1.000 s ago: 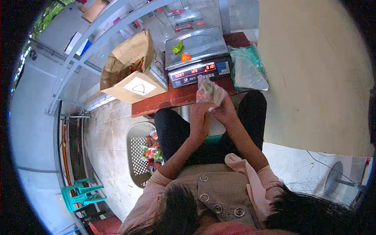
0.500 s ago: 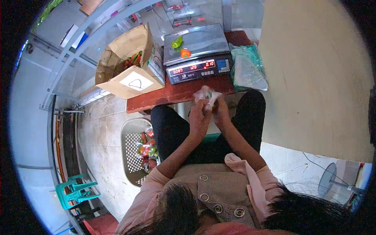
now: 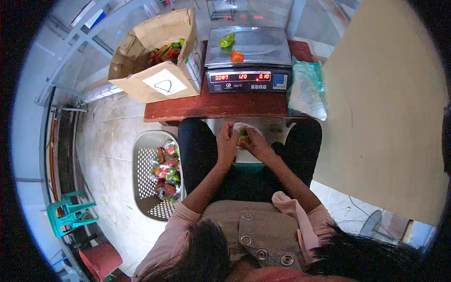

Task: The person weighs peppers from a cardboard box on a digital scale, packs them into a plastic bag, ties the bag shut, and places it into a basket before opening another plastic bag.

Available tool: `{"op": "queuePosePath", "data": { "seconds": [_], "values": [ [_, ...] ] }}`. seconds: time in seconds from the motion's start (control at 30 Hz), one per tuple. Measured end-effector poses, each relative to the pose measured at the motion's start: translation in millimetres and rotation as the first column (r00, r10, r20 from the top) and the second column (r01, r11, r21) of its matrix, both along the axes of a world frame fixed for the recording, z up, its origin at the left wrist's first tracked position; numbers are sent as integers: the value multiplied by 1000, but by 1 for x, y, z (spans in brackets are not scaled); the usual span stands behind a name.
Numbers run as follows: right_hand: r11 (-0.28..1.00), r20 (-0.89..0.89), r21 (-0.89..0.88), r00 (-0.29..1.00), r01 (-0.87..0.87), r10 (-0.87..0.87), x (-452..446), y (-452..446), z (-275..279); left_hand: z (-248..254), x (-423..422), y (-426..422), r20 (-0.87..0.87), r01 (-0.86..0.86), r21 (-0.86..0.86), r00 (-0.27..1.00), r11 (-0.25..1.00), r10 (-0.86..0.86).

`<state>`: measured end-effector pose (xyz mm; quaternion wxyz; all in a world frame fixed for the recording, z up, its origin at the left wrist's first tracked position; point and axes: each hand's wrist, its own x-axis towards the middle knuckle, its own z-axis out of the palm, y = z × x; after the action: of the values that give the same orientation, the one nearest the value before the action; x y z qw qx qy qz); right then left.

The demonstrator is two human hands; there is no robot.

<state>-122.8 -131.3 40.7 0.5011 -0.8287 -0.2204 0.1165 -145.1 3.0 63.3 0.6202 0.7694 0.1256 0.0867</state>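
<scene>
Between my knees, a clear plastic bag (image 3: 243, 126) with a green and reddish pepper (image 3: 243, 133) inside is held by both hands. My left hand (image 3: 227, 138) is closed on the bag's left edge. On its other side, my right hand (image 3: 256, 143) closes around the bag and the pepper. Beyond the hands stands a digital scale (image 3: 248, 77) with red numbers lit. Lying on its metal plate are a green pepper (image 3: 227, 40) and an orange-red pepper (image 3: 237, 57).
An open cardboard box (image 3: 155, 84) of red and green peppers stands left of the scale on the red bench (image 3: 216, 107). Plastic bags (image 3: 307, 91) lie to its right. A basket (image 3: 141, 188) on the floor holds several bagged peppers (image 3: 167, 169). A pale board (image 3: 380, 117) fills the right side.
My hands have drawn lower with the bag, and the pepper inside now shows more clearly. The view has shifted, bringing the box's contents and the basket more into sight.
</scene>
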Motion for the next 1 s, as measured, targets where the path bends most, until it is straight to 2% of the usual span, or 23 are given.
{"op": "queuePosePath", "data": {
  "seconds": [0.1,0.2,0.3,0.4,0.47,0.5,0.53,0.6,0.67,0.77,0.8,0.9,1.0],
  "values": [
    [978,-83,-206,997,-22,5,9,-5,2,3,2,-1,-21,53,66,998,996,-51],
    [955,207,-289,971,-59,123,30,-10,-23,-4,8,-5,2,32,57,999,998,-32],
    [912,291,-405,954,61,65,30,-9,-33,-23,17,-4,7,17,65,1000,998,-18],
    [831,74,-520,959,-198,275,74,1,29,-69,24,2,50,-47,35,998,998,45],
    [948,235,-318,969,3,75,120,15,62,-51,25,2,-135,-84,-278,990,957,48],
    [956,391,-279,920,94,24,150,27,69,-46,25,2,-224,-121,-419,974,900,27],
    [958,538,-226,842,177,-29,183,39,70,-49,26,2,-228,-118,-465,974,877,10],
    [945,780,-206,625,253,3,242,62,60,-55,27,2,-231,-114,-555,973,824,-21],
    [911,785,-311,614,271,85,282,87,52,-48,31,5,-214,-102,-477,977,873,-3],
    [859,664,-452,734,239,145,310,113,52,-58,29,7,-175,-117,-414,983,903,47],
    [858,668,-453,730,242,146,317,119,49,-59,28,7,-158,-124,-402,985,907,65],
    [850,655,-466,742,245,145,327,124,40,-57,33,7,-133,-104,-212,988,972,77],
    [854,650,-462,746,240,142,327,119,34,-36,33,8,-240,-95,-449,971,888,-18]
  ]
}}
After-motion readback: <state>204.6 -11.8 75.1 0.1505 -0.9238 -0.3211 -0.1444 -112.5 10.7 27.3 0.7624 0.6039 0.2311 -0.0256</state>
